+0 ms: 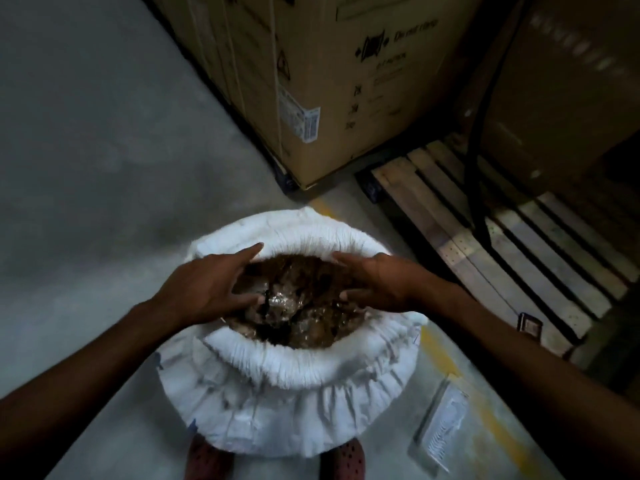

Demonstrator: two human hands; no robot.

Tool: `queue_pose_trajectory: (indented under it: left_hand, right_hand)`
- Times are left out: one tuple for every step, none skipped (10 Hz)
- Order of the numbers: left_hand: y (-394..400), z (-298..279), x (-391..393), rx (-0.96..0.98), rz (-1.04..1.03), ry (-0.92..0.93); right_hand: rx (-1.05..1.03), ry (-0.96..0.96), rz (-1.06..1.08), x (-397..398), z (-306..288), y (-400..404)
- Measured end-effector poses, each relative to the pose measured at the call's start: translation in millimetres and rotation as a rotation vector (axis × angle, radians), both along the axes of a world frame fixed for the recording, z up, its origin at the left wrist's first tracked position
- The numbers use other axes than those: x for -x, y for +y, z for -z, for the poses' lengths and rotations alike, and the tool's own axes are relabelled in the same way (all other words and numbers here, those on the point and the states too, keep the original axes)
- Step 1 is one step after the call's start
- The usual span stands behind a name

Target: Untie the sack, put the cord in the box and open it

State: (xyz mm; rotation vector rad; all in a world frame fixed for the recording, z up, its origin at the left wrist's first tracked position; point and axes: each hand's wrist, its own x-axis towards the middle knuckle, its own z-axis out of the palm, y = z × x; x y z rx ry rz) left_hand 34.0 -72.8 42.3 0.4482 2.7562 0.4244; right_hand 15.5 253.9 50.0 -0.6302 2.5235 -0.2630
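Observation:
A white woven sack (294,403) stands on the floor in front of me, its rim rolled down and its mouth wide. Inside lies brown material under a glossy clear plastic liner (294,306). My left hand (204,289) reaches over the left rim, fingers spread, fingertips touching the liner. From the right rim my right hand (377,282) comes in with fingers spread on the liner too. No cord shows anywhere in view.
A large cardboard box (329,81) stands behind the sack, another carton (571,81) at the right on a wooden pallet (502,244) with a black cable. A clear plastic packet (443,424) lies on the floor at the right. My red shoes (207,459) show below.

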Motion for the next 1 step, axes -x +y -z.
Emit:
queue_pose_trajectory:
  left_hand:
    - [14.5, -40.7, 24.9, -0.031, -0.055, 0.053]
  right_hand:
    - [0.018, 0.21, 0.126, 20.3, -52.3, -10.7]
